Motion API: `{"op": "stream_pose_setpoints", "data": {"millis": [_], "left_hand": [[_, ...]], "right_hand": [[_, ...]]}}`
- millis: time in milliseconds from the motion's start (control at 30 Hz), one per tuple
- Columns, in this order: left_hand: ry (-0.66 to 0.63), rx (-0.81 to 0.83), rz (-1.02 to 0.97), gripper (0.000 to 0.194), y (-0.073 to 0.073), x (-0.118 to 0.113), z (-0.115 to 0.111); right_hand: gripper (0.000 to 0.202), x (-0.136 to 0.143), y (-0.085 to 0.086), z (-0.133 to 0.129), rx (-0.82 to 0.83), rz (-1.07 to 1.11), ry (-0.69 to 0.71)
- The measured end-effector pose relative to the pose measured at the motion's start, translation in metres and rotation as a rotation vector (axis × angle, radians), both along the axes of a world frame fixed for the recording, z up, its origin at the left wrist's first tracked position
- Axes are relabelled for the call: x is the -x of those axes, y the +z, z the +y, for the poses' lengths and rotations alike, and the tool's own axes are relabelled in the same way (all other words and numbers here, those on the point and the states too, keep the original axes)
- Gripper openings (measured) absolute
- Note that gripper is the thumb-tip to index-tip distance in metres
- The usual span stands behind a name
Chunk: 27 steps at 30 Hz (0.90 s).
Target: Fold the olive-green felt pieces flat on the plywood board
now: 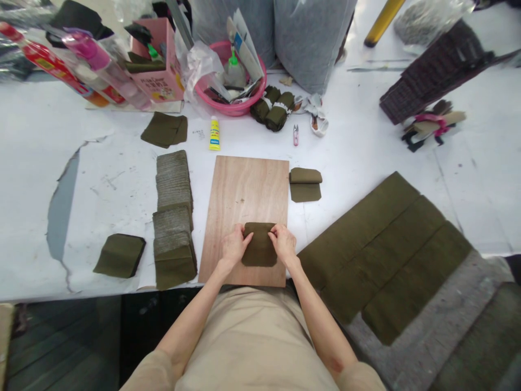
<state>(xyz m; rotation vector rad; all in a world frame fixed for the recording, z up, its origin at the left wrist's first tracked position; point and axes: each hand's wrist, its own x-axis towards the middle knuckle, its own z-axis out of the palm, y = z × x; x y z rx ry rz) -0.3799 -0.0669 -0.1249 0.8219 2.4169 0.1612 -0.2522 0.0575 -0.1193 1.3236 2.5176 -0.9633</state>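
On a wooden board [248, 184] lies an olive-green fabric piece [259, 247] with clipped corners. My left hand [235, 244] pinches its upper left corner between thumb and fingers. At the upper right corner, my right hand [284, 243] pinches the same piece. Just right of the board rests a folded olive fabric piece [305, 193]. Left of the board runs a long overlapping row of olive fabric pieces [175, 260]. Farther left sits a small stack of fabric pieces [119, 255].
Behind the board are a yellow tube [214, 134], pink thread snips [296, 135], rolled fabric bundles [277, 111] and a pink basket [232, 111] of tools. Large olive panels [386, 255] spread to the right. Bottles [106, 65] and a pink box [157, 81] stand at back left.
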Motion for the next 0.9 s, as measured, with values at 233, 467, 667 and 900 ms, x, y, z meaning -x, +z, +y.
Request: {"op": "stream_pose_setpoints", "data": {"millis": [233,467,667,900], "left_hand": [[0.001,0.010,-0.008,0.029,0.003,0.000,0.001],[-0.001,0.023,-0.008,0.030,0.005,-0.002,0.003],[-0.143,-0.050,0.113,0.032,0.014,0.001,0.012],[-0.383,-0.178,-0.029,0.028,0.021,0.022,0.026]], "right_hand": [[0.006,0.002,-0.003,0.000,-0.005,-0.043,-0.010],[0.009,0.003,-0.002,-0.002,-0.040,-0.040,-0.047],[0.028,0.010,0.004,0.002,-0.147,-0.076,0.016],[0.007,0.021,0.006,0.021,0.056,-0.041,0.114]]}}
